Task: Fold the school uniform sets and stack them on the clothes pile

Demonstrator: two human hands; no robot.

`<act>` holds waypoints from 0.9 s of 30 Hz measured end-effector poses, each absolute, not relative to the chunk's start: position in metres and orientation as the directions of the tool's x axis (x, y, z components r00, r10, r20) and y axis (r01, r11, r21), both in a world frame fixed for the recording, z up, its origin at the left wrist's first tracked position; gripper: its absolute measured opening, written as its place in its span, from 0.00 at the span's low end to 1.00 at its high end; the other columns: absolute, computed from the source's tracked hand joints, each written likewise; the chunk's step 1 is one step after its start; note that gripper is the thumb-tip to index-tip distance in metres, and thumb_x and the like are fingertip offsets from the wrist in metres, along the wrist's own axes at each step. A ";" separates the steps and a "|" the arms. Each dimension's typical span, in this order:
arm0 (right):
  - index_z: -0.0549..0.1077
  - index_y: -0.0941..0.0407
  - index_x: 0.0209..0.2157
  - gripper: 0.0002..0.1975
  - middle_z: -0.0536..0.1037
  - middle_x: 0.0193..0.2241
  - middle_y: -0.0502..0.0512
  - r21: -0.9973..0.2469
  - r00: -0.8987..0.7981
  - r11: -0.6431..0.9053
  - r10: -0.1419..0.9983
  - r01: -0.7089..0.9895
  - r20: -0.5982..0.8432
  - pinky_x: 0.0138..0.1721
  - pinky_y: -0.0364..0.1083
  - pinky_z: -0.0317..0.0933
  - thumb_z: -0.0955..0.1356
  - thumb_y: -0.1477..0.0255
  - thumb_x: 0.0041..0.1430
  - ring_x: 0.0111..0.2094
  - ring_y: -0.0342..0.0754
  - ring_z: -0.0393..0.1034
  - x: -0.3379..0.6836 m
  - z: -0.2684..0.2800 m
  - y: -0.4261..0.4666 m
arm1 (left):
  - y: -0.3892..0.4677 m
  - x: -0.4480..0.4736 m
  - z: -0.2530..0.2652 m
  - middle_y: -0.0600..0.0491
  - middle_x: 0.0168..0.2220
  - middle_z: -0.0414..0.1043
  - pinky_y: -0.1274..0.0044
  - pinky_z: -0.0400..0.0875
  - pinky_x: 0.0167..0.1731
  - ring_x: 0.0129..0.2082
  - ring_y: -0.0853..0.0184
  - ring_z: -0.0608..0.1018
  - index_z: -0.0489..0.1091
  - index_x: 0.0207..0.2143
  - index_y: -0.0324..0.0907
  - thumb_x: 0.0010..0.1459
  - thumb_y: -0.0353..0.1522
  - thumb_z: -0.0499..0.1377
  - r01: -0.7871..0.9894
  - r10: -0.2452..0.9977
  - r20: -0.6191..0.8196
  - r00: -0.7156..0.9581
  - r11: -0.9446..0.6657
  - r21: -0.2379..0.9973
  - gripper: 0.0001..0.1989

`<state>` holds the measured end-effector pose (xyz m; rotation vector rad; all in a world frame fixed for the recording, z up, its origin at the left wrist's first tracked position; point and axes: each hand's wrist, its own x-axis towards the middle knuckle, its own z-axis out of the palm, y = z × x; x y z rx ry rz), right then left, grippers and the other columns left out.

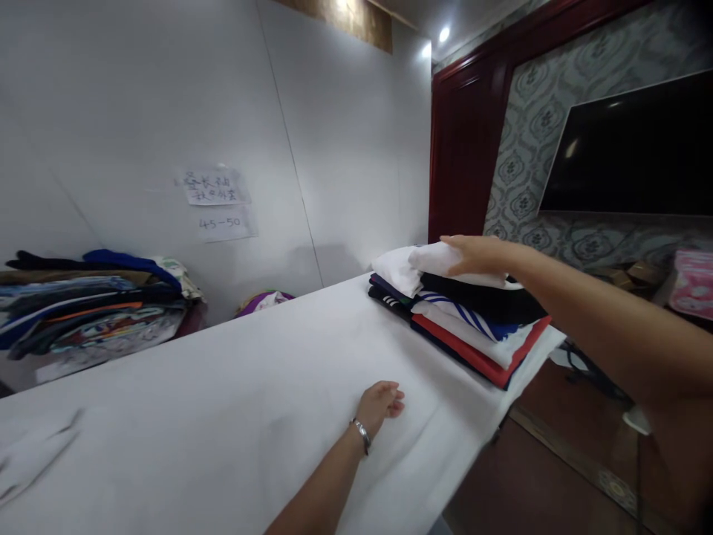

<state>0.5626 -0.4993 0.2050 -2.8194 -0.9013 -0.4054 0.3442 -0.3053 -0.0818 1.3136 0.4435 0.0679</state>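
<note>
My right hand [477,255] reaches over the pile at the far right end of the table and grips a folded white garment [437,258]. That garment lies on top of the stack, partly hidden by the hand. Beneath it are folded clothes [462,316] in black, white with blue stripes, and red, beside a dark piece with white stripes [391,299]. Nearer to me, my left hand [381,401], with a silver bracelet [362,435] at the wrist, hovers over or rests on the white table cover. Its fingers are loosely bent and apart, and it holds nothing.
A white-covered table [239,401] stretches before me. Past its far edge, at left, is a tall heap of clothes [100,297], with a purple bundle [264,301] nearby. A white wall panel carries handwritten paper signs [217,186]. A dark screen [635,148] hangs at right.
</note>
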 end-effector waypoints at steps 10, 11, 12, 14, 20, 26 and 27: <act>0.63 0.57 0.56 0.21 0.76 0.41 0.69 0.384 0.782 -0.832 0.529 0.401 0.329 0.40 0.53 0.60 0.58 0.76 0.61 0.42 0.59 0.72 0.561 0.210 -0.496 | -0.308 0.325 -0.086 0.48 0.30 0.74 0.71 0.69 0.31 0.26 0.65 0.76 0.71 0.30 0.43 0.49 0.35 0.64 0.081 0.289 -0.143 0.947 0.216 0.973 0.07; 0.64 0.58 0.55 0.20 0.76 0.40 0.69 0.400 0.779 -0.834 0.522 0.381 0.347 0.39 0.52 0.60 0.57 0.77 0.62 0.42 0.59 0.72 0.562 0.220 -0.497 | -0.309 0.325 -0.087 0.48 0.30 0.74 0.71 0.69 0.31 0.26 0.65 0.76 0.71 0.30 0.43 0.49 0.35 0.64 0.076 0.285 -0.138 0.948 0.216 0.973 0.07; 0.64 0.59 0.54 0.19 0.76 0.40 0.70 0.412 0.777 -0.839 0.511 0.356 0.368 0.38 0.52 0.59 0.56 0.78 0.62 0.42 0.60 0.72 0.562 0.228 -0.499 | -0.309 0.326 -0.088 0.48 0.30 0.74 0.71 0.69 0.31 0.26 0.65 0.76 0.71 0.30 0.43 0.49 0.35 0.64 0.069 0.281 -0.129 0.951 0.216 0.974 0.07; 0.62 0.61 0.56 0.21 0.75 0.40 0.73 0.418 0.767 -0.854 0.485 0.310 0.420 0.38 0.52 0.59 0.54 0.79 0.63 0.42 0.61 0.71 0.556 0.231 -0.502 | -0.309 0.326 -0.090 0.48 0.30 0.74 0.71 0.69 0.30 0.26 0.65 0.76 0.72 0.31 0.43 0.49 0.36 0.64 0.058 0.267 -0.116 0.957 0.216 0.975 0.08; 0.56 0.60 0.60 0.25 0.71 0.40 0.72 0.457 0.756 -0.816 0.537 0.354 0.374 0.33 0.50 0.60 0.51 0.80 0.63 0.35 0.57 0.73 0.512 0.153 -0.503 | -0.310 0.326 -0.093 0.49 0.30 0.74 0.71 0.69 0.31 0.26 0.67 0.75 0.71 0.31 0.44 0.50 0.36 0.63 0.069 0.239 -0.114 0.964 0.190 0.979 0.07; 0.55 0.57 0.62 0.26 0.71 0.42 0.72 0.449 0.781 -0.813 0.534 0.371 0.322 0.35 0.54 0.62 0.56 0.74 0.61 0.37 0.60 0.71 0.513 0.148 -0.503 | -0.312 0.326 -0.092 0.50 0.30 0.74 0.71 0.70 0.31 0.26 0.66 0.75 0.71 0.30 0.45 0.49 0.35 0.62 0.097 0.241 -0.138 0.960 0.175 0.980 0.05; 0.56 0.57 0.61 0.26 0.72 0.42 0.72 0.429 0.798 -0.820 0.524 0.379 0.296 0.37 0.55 0.62 0.58 0.70 0.61 0.39 0.61 0.71 0.518 0.157 -0.502 | -0.311 0.326 -0.092 0.50 0.30 0.74 0.71 0.70 0.32 0.26 0.67 0.75 0.71 0.30 0.45 0.49 0.35 0.61 0.103 0.239 -0.143 0.961 0.172 0.980 0.05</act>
